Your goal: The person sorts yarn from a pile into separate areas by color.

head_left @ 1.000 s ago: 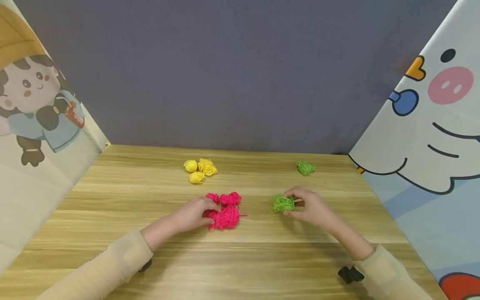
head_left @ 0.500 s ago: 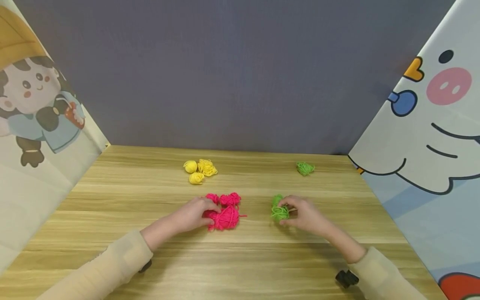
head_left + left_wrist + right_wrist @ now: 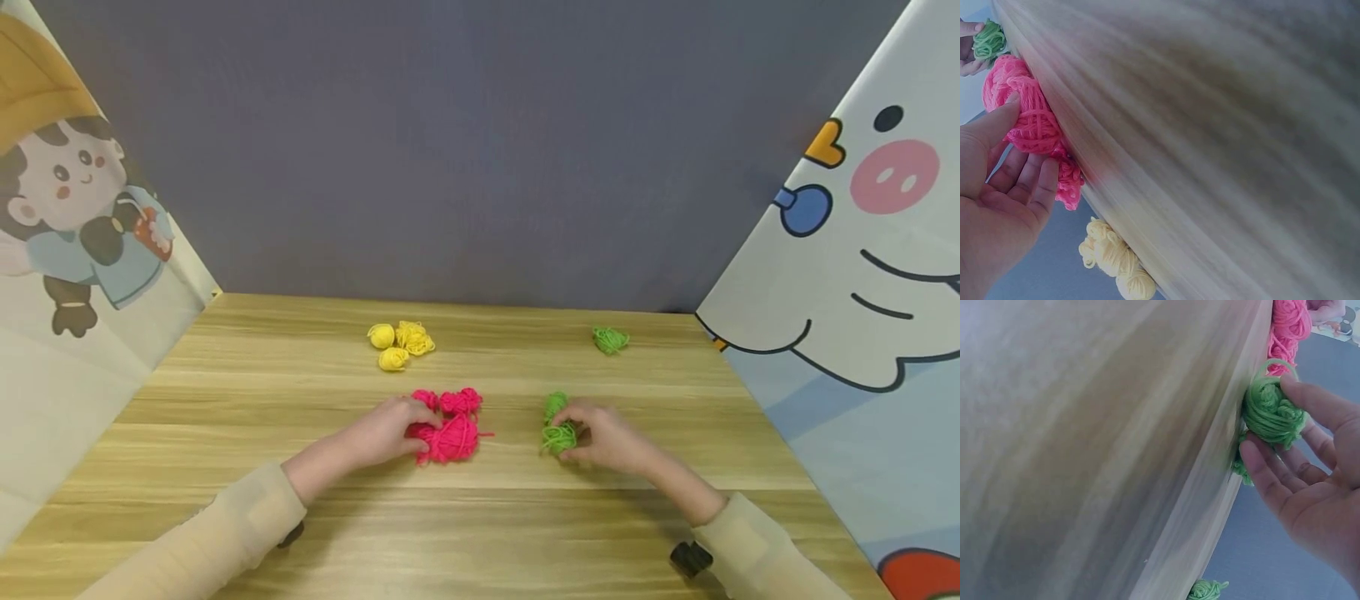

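My left hand point(image 3: 393, 429) grips the large pink yarn ball point(image 3: 455, 439) by its left side, thumb in front and fingers behind it in the left wrist view. Smaller pink yarn balls point(image 3: 462, 401) lie just behind it. To the right, my right hand point(image 3: 611, 437) pinches a green yarn ball point(image 3: 1272, 415) between thumb and fingertips, low at the table. A second green yarn ball point(image 3: 556, 405) lies directly behind that one, partly hidden by the fingers. A third green yarn ball point(image 3: 611, 339) sits apart at the back right.
Three yellow yarn balls point(image 3: 393, 359) lie clustered at the back left of the wooden table point(image 3: 480, 542). A grey panel point(image 3: 465, 150) rises along the rear edge. Printed cartoon panels point(image 3: 892, 250) flank both sides.
My right hand has brought its green yarn ball slightly left and towards me, uncovering the second green ball behind it. The left hand stays on the pink yarn.
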